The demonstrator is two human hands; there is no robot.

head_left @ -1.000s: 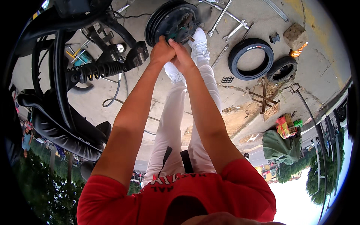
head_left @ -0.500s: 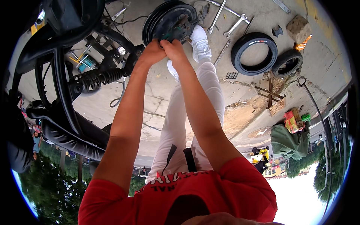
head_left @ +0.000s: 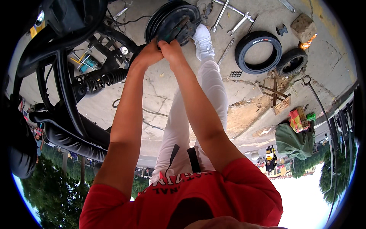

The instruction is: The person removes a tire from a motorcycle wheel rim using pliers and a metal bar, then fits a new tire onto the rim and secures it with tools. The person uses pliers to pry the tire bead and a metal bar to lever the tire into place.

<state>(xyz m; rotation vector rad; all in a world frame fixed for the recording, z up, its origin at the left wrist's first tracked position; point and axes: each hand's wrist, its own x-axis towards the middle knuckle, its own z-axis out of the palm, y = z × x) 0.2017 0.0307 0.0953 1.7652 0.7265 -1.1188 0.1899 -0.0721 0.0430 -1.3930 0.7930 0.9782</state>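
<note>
Head camera: the left hand [head_left: 150, 55] and the right hand [head_left: 171, 52] meet side by side at the near edge of a black wheel rim [head_left: 151, 28], their fingers curled in against it. Whether they clasp the rim, or something small at its edge, cannot be told, as the fingertips are hidden beneath the backs of the hands. The rim carries no tyre; it stands tilted on the concrete ground [head_left: 213, 82], with a dark, dirty brake backing plate [head_left: 179, 28] facing the person. Just right of it is a white shoe [head_left: 204, 42], below a white trouser leg [head_left: 213, 78].

Left of the hands sit a black coil-spring shock absorber [head_left: 103, 80] and a tubular black frame [head_left: 65, 87], with a round gauge [head_left: 124, 50] beside them and a teal tool tray [head_left: 88, 64] beyond. A padded black seat [head_left: 72, 141] lies nearer the person.

To the right, a long spanner [head_left: 220, 17] and a double-ended spanner [head_left: 240, 25] lie on the ground. Farther out are a large tyre [head_left: 257, 68] and a smaller tyre [head_left: 282, 67] just beside it, then a rough block [head_left: 304, 28] with an orange wrapper [head_left: 308, 41] against it. Toward the far right, a green tarpaulin [head_left: 292, 141] lies bunched near a red-and-yellow bag [head_left: 295, 121].
</note>
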